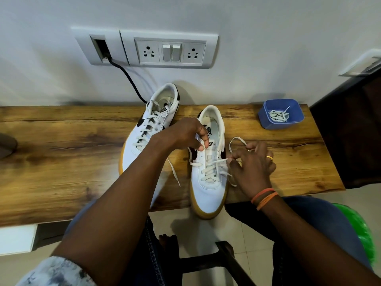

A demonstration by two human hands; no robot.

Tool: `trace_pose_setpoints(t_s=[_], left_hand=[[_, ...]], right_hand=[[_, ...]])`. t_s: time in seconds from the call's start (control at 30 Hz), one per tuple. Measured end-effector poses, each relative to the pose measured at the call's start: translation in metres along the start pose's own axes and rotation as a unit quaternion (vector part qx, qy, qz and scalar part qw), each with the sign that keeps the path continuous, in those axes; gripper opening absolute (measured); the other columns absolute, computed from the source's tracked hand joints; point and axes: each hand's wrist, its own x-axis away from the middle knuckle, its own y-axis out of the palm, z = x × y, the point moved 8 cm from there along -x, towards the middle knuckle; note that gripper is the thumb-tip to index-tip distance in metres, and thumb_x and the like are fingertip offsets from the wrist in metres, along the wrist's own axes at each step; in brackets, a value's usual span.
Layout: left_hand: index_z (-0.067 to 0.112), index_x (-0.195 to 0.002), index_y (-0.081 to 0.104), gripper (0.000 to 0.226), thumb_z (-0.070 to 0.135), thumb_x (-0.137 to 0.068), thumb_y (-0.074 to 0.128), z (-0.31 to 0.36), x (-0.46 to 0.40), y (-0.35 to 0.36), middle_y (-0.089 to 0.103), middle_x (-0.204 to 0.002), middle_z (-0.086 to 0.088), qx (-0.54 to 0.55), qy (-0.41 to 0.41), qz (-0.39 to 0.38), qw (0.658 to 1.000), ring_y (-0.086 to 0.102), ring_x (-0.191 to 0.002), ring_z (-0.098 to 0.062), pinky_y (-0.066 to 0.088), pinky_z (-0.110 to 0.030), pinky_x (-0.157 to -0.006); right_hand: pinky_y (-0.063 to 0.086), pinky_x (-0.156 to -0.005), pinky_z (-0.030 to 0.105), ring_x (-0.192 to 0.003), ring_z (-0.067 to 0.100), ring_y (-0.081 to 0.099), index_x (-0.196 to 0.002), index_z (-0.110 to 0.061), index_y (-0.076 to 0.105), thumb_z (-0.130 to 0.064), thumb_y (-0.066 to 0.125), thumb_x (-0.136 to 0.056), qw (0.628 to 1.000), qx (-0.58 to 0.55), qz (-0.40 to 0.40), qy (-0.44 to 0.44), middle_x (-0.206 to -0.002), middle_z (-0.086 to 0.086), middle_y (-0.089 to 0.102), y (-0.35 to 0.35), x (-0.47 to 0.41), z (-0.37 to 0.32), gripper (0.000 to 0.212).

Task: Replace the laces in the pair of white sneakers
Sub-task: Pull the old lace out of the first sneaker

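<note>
Fingers: left hand pinches lace | right hand pinches lace end | sneaker half-laced

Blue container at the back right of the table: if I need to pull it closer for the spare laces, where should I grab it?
Grip the blue container by its near rim, coming from above and the front. It sits upright and open-topped, with nothing against its walls. The lace bundle lies low inside, so fingers over the rim should clear it. Both the left hand and right hand are busy with the lace on the right sneaker.
</note>
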Motion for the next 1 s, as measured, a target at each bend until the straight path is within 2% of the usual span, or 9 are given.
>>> trace_pose_setpoints(t_s=[0.07,0.23,0.4,0.53,0.6,0.7,0.77,0.87,1.0], left_hand=[[0.021,-0.089,0.078,0.018,0.011,-0.074,0.083,0.001,0.000,0.000,0.070,-0.113,-0.004,0.003,-0.001,-0.001,1.000,0.061,-0.104,-0.015,0.048,-0.036,-0.091],[0.021,-0.089,0.078,0.019,0.010,-0.074,0.082,0.000,0.000,0.000,0.069,-0.117,-0.004,0.002,-0.013,0.000,1.000,0.059,-0.110,-0.016,0.047,-0.035,-0.095],[0.021,-0.087,0.077,0.017,0.009,-0.075,0.081,0.003,0.001,0.000,0.070,-0.116,-0.002,0.002,-0.002,-0.003,1.000,0.060,-0.109,-0.015,0.047,-0.034,-0.095],[0.026,-0.084,0.075,0.019,0.010,-0.075,0.082,0.002,0.001,0.001,0.070,-0.114,-0.002,0.006,-0.002,-0.005,1.000,0.060,-0.106,-0.014,0.047,-0.037,-0.095],[0.030,-0.080,0.073,0.023,0.010,-0.074,0.082,0.002,0.002,0.001,0.070,-0.112,-0.002,0.018,-0.001,-0.007,1.000,0.061,-0.108,-0.016,0.047,-0.040,-0.096],[0.028,-0.082,0.075,0.022,0.010,-0.074,0.082,0.002,0.003,0.000,0.071,-0.113,-0.002,0.022,-0.003,-0.005,1.000,0.060,-0.112,-0.015,0.046,-0.040,-0.098],[0.031,-0.081,0.074,0.023,0.011,-0.074,0.082,0.002,0.002,0.000,0.071,-0.112,-0.001,0.021,0.002,-0.007,1.000,0.060,-0.111,-0.015,0.046,-0.041,-0.098],[0.030,-0.081,0.073,0.022,0.011,-0.074,0.082,0.003,0.001,0.000,0.070,-0.113,-0.002,0.018,-0.003,-0.010,1.000,0.060,-0.112,-0.015,0.045,-0.038,-0.098],[0.024,-0.084,0.075,0.018,0.009,-0.075,0.081,0.003,0.001,0.000,0.071,-0.113,-0.002,0.021,-0.001,-0.005,1.000,0.060,-0.111,-0.014,0.045,-0.029,-0.094]], right_hand=[[0.025,-0.096,0.041,-0.123,0.028,0.036,-0.085,-0.030,0.069,-0.027,0.071,-0.082,1.000,-0.014,-0.001,-0.015,-0.125,0.001,0.037,-0.001,0.000,-0.001,0.005],[0.029,-0.095,0.048,-0.125,0.030,0.031,-0.097,-0.031,0.071,-0.027,0.075,-0.075,0.992,0.023,-0.009,-0.126,-0.131,0.007,0.042,0.020,0.011,-0.042,0.023],[0.028,-0.093,0.046,-0.126,0.032,0.034,-0.080,-0.028,0.072,-0.026,0.076,-0.077,0.993,0.046,-0.018,-0.103,-0.132,0.006,0.044,0.033,0.007,-0.044,0.006],[0.025,-0.094,0.046,-0.125,0.031,0.031,-0.083,-0.026,0.069,-0.018,0.072,-0.080,0.989,0.080,-0.037,-0.118,-0.131,0.005,0.041,0.034,0.003,-0.040,0.009],[0.027,-0.093,0.048,-0.119,0.030,0.030,-0.085,-0.024,0.066,-0.016,0.073,-0.077,0.987,0.102,-0.017,-0.124,-0.125,0.007,0.043,0.027,0.004,-0.038,0.014],[0.026,-0.095,0.045,-0.119,0.028,0.027,-0.097,-0.024,0.064,-0.021,0.063,-0.088,0.994,0.086,-0.008,-0.068,-0.125,0.005,0.037,0.005,0.001,-0.015,0.010],[0.024,-0.096,0.042,-0.122,0.027,0.029,-0.093,-0.027,0.064,-0.024,0.062,-0.089,0.997,0.062,-0.015,-0.042,-0.126,0.002,0.035,-0.007,-0.003,0.000,0.006],[0.022,-0.093,0.040,-0.123,0.025,0.031,-0.090,-0.032,0.066,-0.027,0.070,-0.083,0.997,0.004,-0.024,-0.076,-0.125,0.000,0.036,-0.008,-0.001,-0.009,0.010],[0.026,-0.099,0.049,-0.127,0.029,0.027,-0.099,-0.032,0.070,-0.028,0.072,-0.079,0.988,0.041,-0.029,-0.143,-0.134,0.006,0.038,0.017,0.004,-0.040,0.021]])
